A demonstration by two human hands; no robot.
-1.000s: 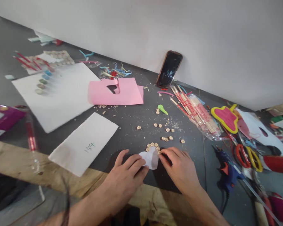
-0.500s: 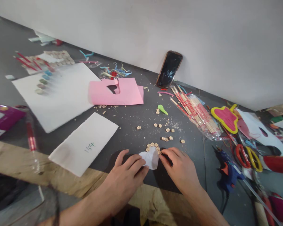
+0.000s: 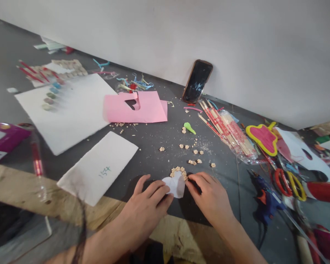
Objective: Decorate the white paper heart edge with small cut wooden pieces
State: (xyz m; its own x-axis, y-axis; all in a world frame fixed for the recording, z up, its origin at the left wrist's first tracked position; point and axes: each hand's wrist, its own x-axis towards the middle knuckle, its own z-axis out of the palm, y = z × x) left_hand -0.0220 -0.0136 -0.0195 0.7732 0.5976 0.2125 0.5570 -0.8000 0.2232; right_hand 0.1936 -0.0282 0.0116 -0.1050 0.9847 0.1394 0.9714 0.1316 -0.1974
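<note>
A white paper heart [image 3: 177, 187] lies on the dark table with several small beige flower-shaped pieces [image 3: 178, 169] set along its upper right edge. My left hand [image 3: 151, 196] is closed at the heart's left side, thumb and fingers on the paper, index finger stretched outward. On the right edge, the thumb and forefinger of my right hand [image 3: 209, 194] pinch together at a flower-shaped piece, largely covered by the fingertips. More loose flower pieces [image 3: 192, 162] are scattered just beyond the heart.
To the right lie a blue glue gun [image 3: 266, 200], scissors [image 3: 283, 182] and bagged chopsticks [image 3: 233, 135]. A phone [image 3: 198, 81] leans on the wall. Pink paper [image 3: 151, 106], a white marked sheet [image 3: 110, 157] and a larger white board [image 3: 68, 121] cover the left.
Both hands keep their places on the heart, with hardly any movement. A dark hair-like strand at the lower left has swung to the right.
</note>
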